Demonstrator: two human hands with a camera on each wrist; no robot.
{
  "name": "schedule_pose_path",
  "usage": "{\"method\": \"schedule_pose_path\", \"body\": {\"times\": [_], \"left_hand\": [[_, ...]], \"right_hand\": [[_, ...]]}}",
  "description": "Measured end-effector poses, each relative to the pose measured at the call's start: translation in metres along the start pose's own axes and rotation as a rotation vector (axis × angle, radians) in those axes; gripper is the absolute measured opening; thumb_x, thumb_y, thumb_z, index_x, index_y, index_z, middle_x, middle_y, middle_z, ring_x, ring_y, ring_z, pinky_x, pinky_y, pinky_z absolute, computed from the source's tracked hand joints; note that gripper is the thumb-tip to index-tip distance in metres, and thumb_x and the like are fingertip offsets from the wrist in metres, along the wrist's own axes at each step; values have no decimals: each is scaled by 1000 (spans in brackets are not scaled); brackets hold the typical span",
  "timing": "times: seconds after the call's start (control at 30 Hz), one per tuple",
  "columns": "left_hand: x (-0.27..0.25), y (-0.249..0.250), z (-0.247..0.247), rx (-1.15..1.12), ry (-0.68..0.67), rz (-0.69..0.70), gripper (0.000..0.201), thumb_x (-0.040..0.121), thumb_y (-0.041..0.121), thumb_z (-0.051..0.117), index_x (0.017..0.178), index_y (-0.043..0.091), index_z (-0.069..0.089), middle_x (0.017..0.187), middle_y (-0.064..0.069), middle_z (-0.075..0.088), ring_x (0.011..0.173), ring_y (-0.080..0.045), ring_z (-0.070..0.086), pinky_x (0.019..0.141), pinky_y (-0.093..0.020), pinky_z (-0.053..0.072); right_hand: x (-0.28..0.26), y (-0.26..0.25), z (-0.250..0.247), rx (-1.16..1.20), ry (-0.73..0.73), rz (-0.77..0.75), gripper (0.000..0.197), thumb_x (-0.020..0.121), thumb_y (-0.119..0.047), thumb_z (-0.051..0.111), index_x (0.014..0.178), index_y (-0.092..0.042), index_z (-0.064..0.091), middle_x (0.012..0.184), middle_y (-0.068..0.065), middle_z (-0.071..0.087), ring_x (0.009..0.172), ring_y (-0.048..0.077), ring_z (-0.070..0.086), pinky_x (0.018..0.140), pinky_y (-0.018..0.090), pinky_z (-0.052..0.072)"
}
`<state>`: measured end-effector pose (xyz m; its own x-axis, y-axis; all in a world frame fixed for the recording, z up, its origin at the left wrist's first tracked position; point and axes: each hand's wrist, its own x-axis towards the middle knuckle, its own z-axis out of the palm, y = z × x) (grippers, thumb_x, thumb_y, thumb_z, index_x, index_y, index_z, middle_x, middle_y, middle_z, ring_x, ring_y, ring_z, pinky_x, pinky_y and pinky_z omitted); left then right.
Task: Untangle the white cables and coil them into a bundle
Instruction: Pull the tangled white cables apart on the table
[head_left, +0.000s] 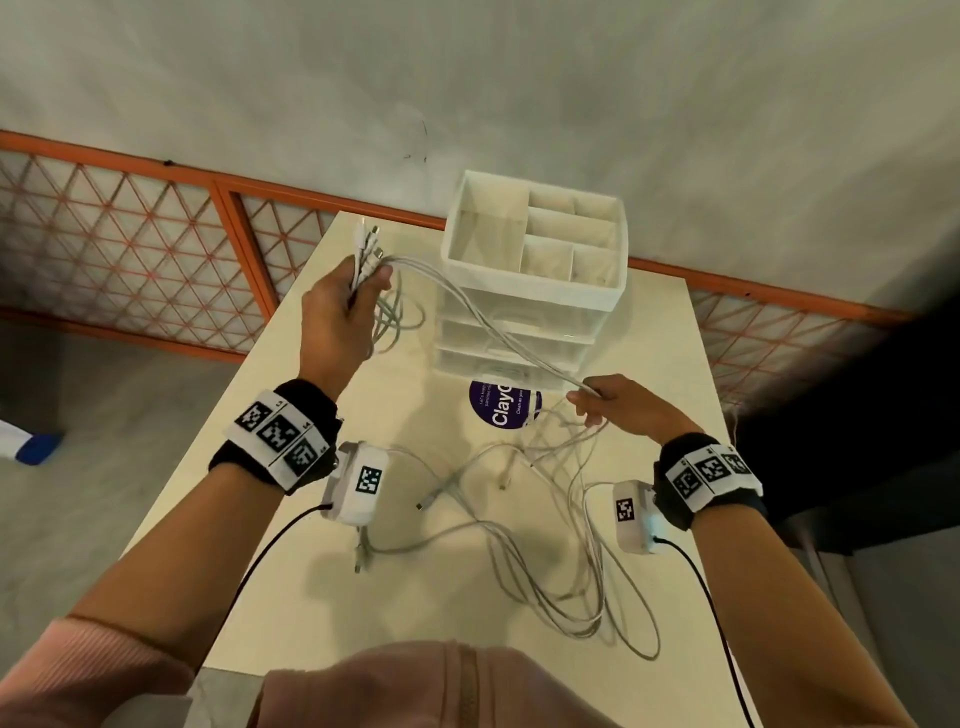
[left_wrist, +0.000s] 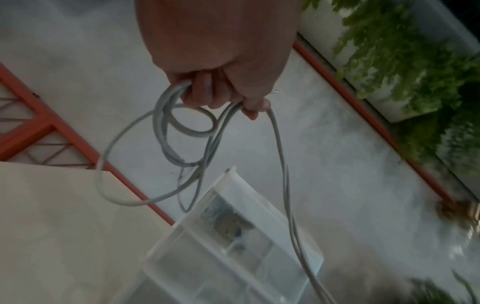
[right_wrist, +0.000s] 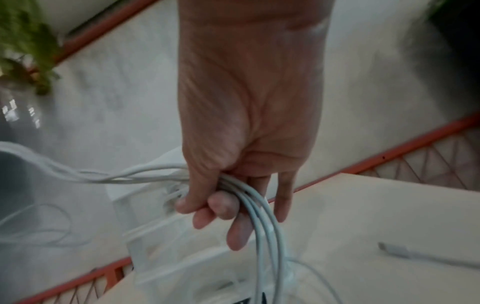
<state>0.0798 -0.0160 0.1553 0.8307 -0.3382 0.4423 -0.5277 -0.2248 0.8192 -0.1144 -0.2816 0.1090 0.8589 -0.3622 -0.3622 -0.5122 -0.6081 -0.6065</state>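
Note:
Several white cables (head_left: 524, 348) stretch between my two hands above the cream table (head_left: 291, 519). My left hand (head_left: 345, 306) is raised at the far left and grips their plug ends, which stick up past the thumb. Small loops (left_wrist: 182, 131) hang below that hand (left_wrist: 221, 90). My right hand (head_left: 605, 405), lower and to the right, holds the same strands (right_wrist: 262, 216) with thumb and curled fingers (right_wrist: 197, 203). The rest of the cables (head_left: 561, 561) lie in a loose tangle on the table in front of me, with loose plugs (head_left: 423, 504) among them.
A white drawer organiser (head_left: 535, 280) with an open compartmented top stands at the table's far middle, just behind the stretched cables. A purple round sticker (head_left: 501, 410) lies at its foot. An orange mesh railing (head_left: 156, 234) runs behind the table.

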Motion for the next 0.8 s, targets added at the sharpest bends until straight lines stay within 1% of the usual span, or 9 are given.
{"method": "schedule_pose_path", "body": {"times": [0.1, 0.17, 0.27, 0.37, 0.47, 0.53, 0.6, 0.7, 0.8], "left_hand": [[-9, -14, 6, 93, -42, -1, 32, 96, 26, 51, 85, -2, 59, 53, 10, 41, 42, -3, 41, 42, -15, 25], [-15, -25, 9, 149, -26, -34, 31, 96, 25, 51, 88, -3, 61, 61, 3, 51, 49, -5, 44, 46, -19, 26], [-19, -42, 7, 194, 11, -102, 30, 97, 25, 50, 88, -1, 62, 72, -15, 63, 63, -32, 56, 54, -31, 34], [-21, -50, 5, 207, 16, -177, 29, 97, 26, 49, 86, 1, 62, 68, -14, 59, 68, -37, 58, 55, -33, 35], [-21, -52, 7, 202, 51, -233, 31, 97, 26, 48, 88, -1, 61, 74, -22, 62, 74, -40, 59, 58, -34, 36], [-20, -55, 8, 194, 92, -261, 33, 97, 26, 47, 88, -3, 60, 83, -29, 65, 81, -42, 60, 64, -40, 42], [-22, -56, 9, 218, 80, -274, 35, 97, 29, 47, 89, -3, 59, 84, -29, 65, 81, -43, 60, 64, -43, 44], [-27, -54, 11, 257, 47, -284, 37, 97, 30, 47, 90, -4, 58, 85, -28, 65, 80, -44, 59, 62, -45, 45], [-28, -54, 10, 221, 81, -306, 35, 98, 26, 47, 91, -6, 58, 89, -30, 65, 83, -45, 60, 65, -44, 44]], "right_hand": [[-2, -4, -2, 18, 72, -22, 31, 95, -36, 51, 71, -17, 56, 62, -2, 53, 60, 18, 52, 65, 31, 41], [-6, -16, -12, 73, 182, -87, 29, 94, -34, 52, 69, -21, 55, 64, 1, 49, 61, 19, 46, 61, 29, 37], [-11, -30, -41, 140, 389, -214, 20, 83, -33, 67, 66, -28, 59, 61, -3, 53, 50, 3, 43, 51, 18, 34], [-16, -38, -66, 157, 513, -272, 28, 69, -44, 76, 63, -18, 65, 59, 3, 54, 50, 3, 39, 51, 20, 30], [-16, -38, -72, 16, 394, -105, 52, 72, -46, 75, 62, 1, 54, 55, 7, 45, 46, 8, 37, 51, 25, 28], [-13, -26, -61, -84, 219, 33, 50, 77, -48, 69, 65, -2, 53, 56, 4, 53, 51, 11, 51, 53, 25, 33], [-10, -7, -45, -123, 124, 84, 45, 82, -48, 64, 64, -9, 52, 59, 2, 58, 62, 19, 60, 55, 25, 36], [-8, 11, -27, -73, 193, 112, 47, 88, -46, 58, 60, -10, 47, 59, 7, 55, 65, 27, 59, 57, 29, 37], [-8, 21, -22, -135, 259, 249, 65, 84, -64, 49, 54, -7, 50, 61, 8, 58, 64, 26, 56, 69, 33, 40]]}}
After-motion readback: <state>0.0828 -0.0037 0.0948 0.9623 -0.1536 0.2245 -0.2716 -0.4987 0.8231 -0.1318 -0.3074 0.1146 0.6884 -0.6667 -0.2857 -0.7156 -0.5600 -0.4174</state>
